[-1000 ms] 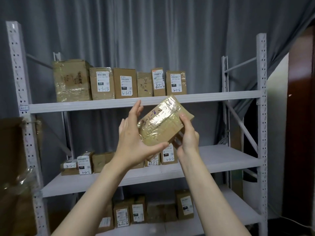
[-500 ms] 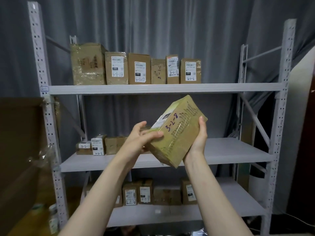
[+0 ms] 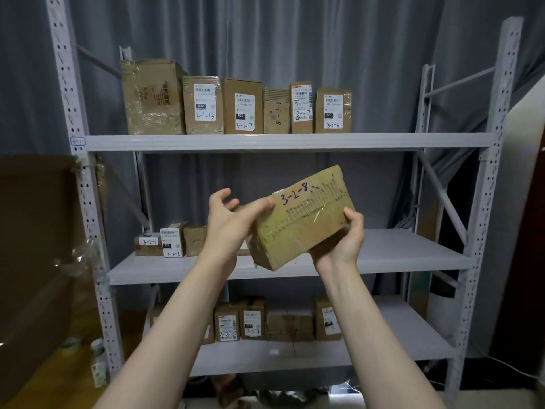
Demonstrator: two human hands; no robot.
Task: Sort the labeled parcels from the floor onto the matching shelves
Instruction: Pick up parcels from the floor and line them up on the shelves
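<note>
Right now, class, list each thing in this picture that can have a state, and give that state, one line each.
Parcel marked 3-2-8: held in the air, tilted, in front of the rack.
Left hand: grips the parcel's left end, thumb on top.
Right hand: supports the parcel's right end from below.
Top shelf: holds a row of six upright boxes.
Middle shelf: boxes at left, right part bare.
Bottom shelf: holds several boxes.

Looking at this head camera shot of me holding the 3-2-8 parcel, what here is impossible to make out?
- Middle shelf boxes behind the left hand and the 3-2-8 parcel: hidden, so their labels and count are unknown.
- Bottom shelf labels: dim and too small to read surely.
- Small tag on the left post: too small to read.
- Brown carton: cut off by the left edge.
- Floor parcels: out of frame.
</note>
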